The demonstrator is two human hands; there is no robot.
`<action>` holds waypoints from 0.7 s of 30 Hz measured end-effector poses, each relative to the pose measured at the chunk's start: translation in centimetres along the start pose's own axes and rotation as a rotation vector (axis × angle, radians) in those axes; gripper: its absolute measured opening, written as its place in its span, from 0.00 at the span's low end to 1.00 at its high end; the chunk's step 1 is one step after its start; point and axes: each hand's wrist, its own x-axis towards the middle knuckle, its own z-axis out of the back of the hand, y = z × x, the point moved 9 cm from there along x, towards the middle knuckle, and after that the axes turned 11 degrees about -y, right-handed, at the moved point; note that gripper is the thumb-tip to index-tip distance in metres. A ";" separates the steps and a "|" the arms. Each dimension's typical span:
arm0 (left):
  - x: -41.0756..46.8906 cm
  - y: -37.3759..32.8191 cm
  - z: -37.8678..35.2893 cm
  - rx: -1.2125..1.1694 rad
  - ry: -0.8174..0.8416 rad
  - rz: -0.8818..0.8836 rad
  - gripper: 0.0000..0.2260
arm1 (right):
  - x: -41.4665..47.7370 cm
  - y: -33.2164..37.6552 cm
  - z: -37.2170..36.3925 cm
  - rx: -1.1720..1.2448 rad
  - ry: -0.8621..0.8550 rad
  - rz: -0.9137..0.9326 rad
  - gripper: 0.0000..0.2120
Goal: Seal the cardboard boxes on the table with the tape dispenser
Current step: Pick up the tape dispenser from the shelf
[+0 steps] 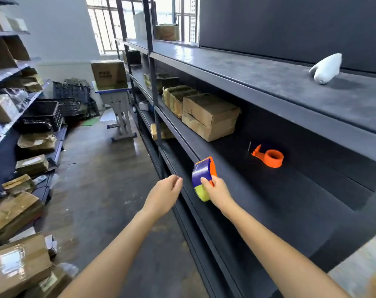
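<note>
My right hand (217, 190) grips an orange tape dispenser (203, 177) loaded with a blue and yellow tape roll, held in front of the dark metal shelf edge. My left hand (167, 193) hovers just left of it with its fingers loosely curled and pinched together; whether it holds a tape end I cannot tell. A second, empty orange dispenser (268, 157) lies on the shelf board behind. A cardboard box (108, 73) stands on a small grey desk (116, 97) far down the aisle.
Dark shelving (225, 67) runs along the right with taped cardboard boxes (208, 116) and a white object (326, 68) on top. Left shelves (17, 69) hold parcels, and more boxes (17, 263) sit at bottom left. Black crates (54, 112) stand at the back. The concrete aisle floor (101, 179) lies between.
</note>
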 end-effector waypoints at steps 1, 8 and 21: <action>-0.3 1.0 0.7 -0.076 -0.022 0.095 0.15 | -0.8 1.0 -1.3 0.060 0.060 0.012 0.08; -4.3 6.6 6.9 -0.481 -0.214 0.537 0.20 | -8.4 7.9 -10.2 0.304 0.506 0.093 0.06; -7.7 14.5 14.4 -0.477 -0.516 0.685 0.14 | -11.3 10.2 -19.5 0.232 0.741 -0.047 0.09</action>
